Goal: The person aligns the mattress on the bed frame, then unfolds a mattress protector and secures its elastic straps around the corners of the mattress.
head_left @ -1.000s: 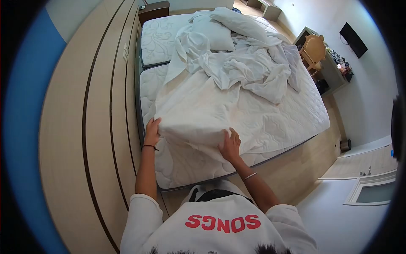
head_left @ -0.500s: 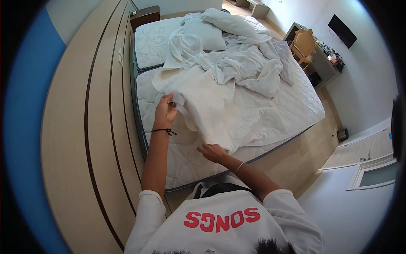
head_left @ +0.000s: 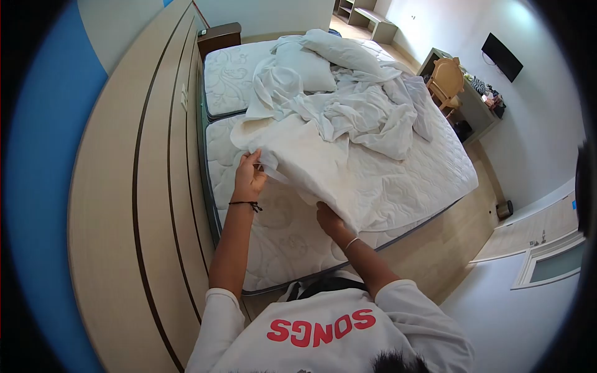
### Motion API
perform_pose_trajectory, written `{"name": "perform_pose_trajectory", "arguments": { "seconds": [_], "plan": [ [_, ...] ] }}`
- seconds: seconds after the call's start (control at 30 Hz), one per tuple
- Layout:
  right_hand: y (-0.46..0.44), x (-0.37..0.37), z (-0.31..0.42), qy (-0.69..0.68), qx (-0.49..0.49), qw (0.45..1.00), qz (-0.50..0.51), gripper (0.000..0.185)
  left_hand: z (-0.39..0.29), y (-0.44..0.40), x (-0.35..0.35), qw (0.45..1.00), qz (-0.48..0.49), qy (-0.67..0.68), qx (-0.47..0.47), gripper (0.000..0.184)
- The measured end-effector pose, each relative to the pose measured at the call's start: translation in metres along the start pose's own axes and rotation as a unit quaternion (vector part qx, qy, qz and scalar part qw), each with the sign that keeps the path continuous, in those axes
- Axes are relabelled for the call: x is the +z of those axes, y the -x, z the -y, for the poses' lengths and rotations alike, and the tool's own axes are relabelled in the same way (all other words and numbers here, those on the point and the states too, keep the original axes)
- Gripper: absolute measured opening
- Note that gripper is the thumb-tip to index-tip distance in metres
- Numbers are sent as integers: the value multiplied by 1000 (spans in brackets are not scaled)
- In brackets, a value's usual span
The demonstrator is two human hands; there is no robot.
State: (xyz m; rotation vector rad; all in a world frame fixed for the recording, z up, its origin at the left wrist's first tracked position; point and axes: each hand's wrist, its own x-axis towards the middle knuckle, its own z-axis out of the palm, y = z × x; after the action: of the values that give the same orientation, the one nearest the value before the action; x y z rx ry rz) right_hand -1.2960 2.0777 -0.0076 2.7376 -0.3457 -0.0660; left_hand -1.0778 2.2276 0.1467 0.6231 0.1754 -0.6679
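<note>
A white cover (head_left: pixel 311 158) lies partly on the mattress (head_left: pixel 273 242), its near edge lifted and folded back. My left hand (head_left: pixel 250 174), with a dark cord on the wrist, pinches the left corner of this cover, where a thin strip hangs. My right hand (head_left: pixel 329 219), wearing a light band, is closed at the near edge, its fingertips partly hidden under the fabric. Beyond the cover lies a crumpled white sheet (head_left: pixel 373 118), with two pillows (head_left: pixel 342 51) at the far side of the bed.
A wooden headboard panel (head_left: pixel 118 205) runs along the left. A brown nightstand (head_left: pixel 219 38) stands at the far left corner. To the right are a wooden chair (head_left: pixel 446 78), a desk (head_left: pixel 482 118) with items on it, a wall screen (head_left: pixel 502 57) and a small bin (head_left: pixel 504 209).
The near edge of the cover has been lifted and folded back from the mattress. My left hand has moved away from the body with its corner; my right hand shifted left, then back right.
</note>
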Motion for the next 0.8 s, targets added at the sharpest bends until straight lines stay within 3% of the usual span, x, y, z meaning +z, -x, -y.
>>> {"name": "perform_pose_trajectory", "arguments": {
  "seconds": [0.03, 0.17, 0.2, 0.23, 0.3, 0.37, 0.43, 0.5, 0.57, 0.7, 0.77, 0.8],
  "plan": [
    [1, -15, -6, 58, -79, 994, -40, 17, -4, -3, -6, 1000, 5, -11, 13, 22],
    [-5, -10, 1, 39, -144, 989, -11, 9, -25, -31, -61, 993, 25, -106, 49, 26],
    [-4, -17, 10, -170, -132, 976, -17, 5, -29, -37, -87, 905, 59, -366, 209, 28],
    [-5, -26, 16, -370, -115, 921, -22, 4, -32, -35, -112, 726, 87, -586, 349, 30],
    [0, -60, 27, -475, -135, 869, 29, 7, -39, -16, -136, 874, 0, -439, 210, 34],
    [7, -73, 32, -498, -159, 852, 45, 8, -45, 5, -160, 974, -99, -184, 92, 35],
    [14, -84, 36, -522, -181, 831, 59, 9, -29, -9, -261, 965, -132, -214, 73, 38],
    [21, -95, 35, -554, -170, 812, 74, 10, -6, 45, -249, 927, -167, -335, -14, 40],
    [23, -104, 31, -562, -167, 806, 80, 9, 50, 64, -289, 908, -79, -410, -27, 43],
    [25, -121, 16, -598, -172, 779, 82, 10, 158, 80, -323, 903, -32, -389, -182, 48],
    [25, -128, 8, -611, -156, 773, 69, 9, 182, 93, -300, 891, -11, -387, -238, 50],
    [27, -131, 3, -622, -163, 763, 61, 8, 177, 110, -272, 910, -33, -259, -323, 50]
  ]
}}
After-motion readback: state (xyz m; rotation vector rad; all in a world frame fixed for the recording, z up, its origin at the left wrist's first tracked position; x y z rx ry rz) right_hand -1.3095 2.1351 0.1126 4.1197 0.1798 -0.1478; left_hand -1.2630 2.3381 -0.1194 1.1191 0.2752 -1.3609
